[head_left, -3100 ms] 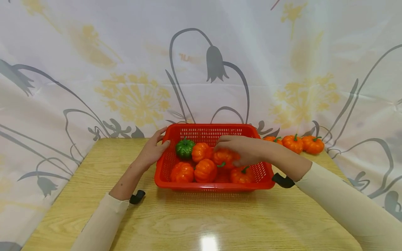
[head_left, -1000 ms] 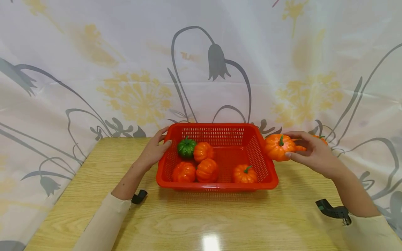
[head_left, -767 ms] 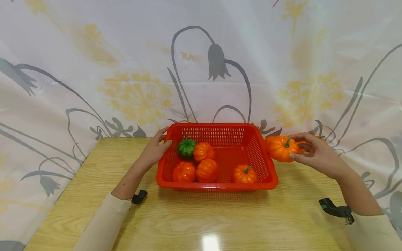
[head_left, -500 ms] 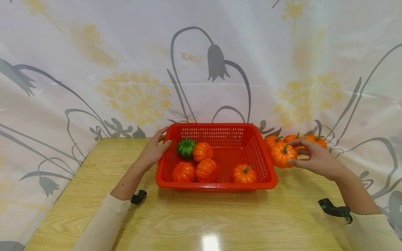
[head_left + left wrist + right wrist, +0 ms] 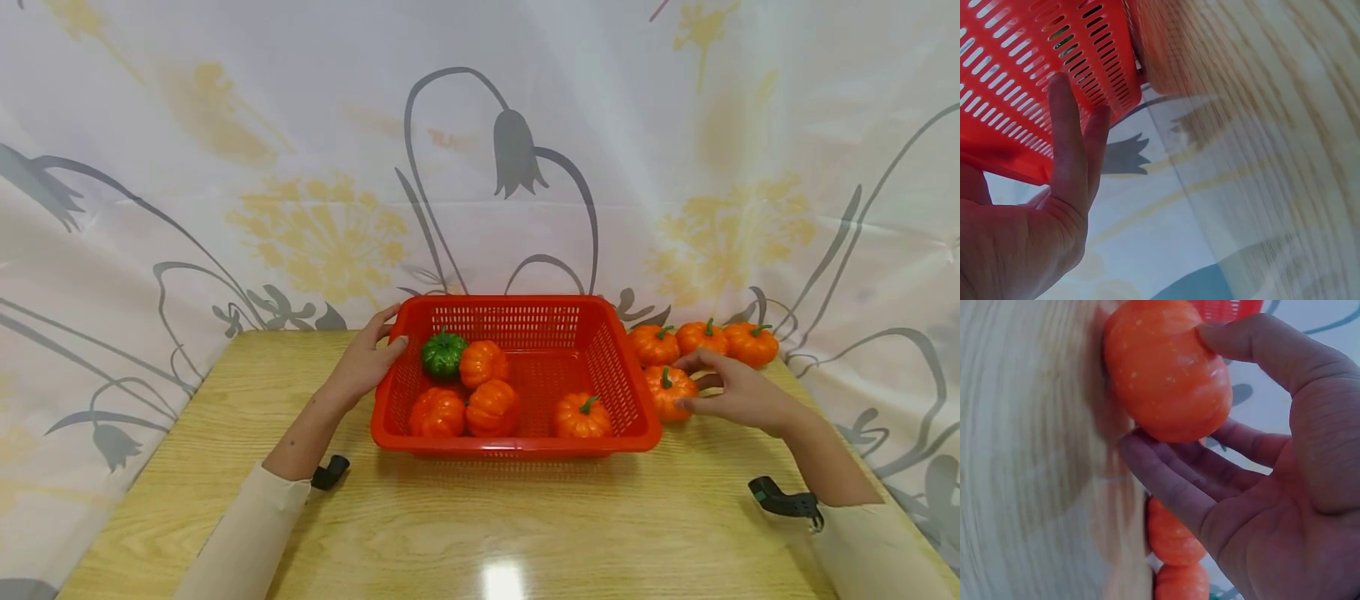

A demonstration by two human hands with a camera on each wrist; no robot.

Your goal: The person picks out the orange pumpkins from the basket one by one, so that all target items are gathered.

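A red plastic basket stands on the wooden table. My left hand grips its left rim, thumb over the edge, and the left wrist view shows fingers along the slotted outer wall. Inside lie one green pumpkin and several orange pumpkins. Just right of the basket, my right hand holds an orange pumpkin by its side. In the right wrist view its thumb touches that pumpkin, which appears to rest on the table, and the fingers reach round it.
Behind the held pumpkin, three orange pumpkins stand in a row by the wall. A flower-printed cloth hangs at the table's back edge. Bare wooden tabletop shows in front of the basket.
My right hand has taken an orange pumpkin out of the basket, over its right side, and lowered it in front of the row. My left hand stays on the rim.
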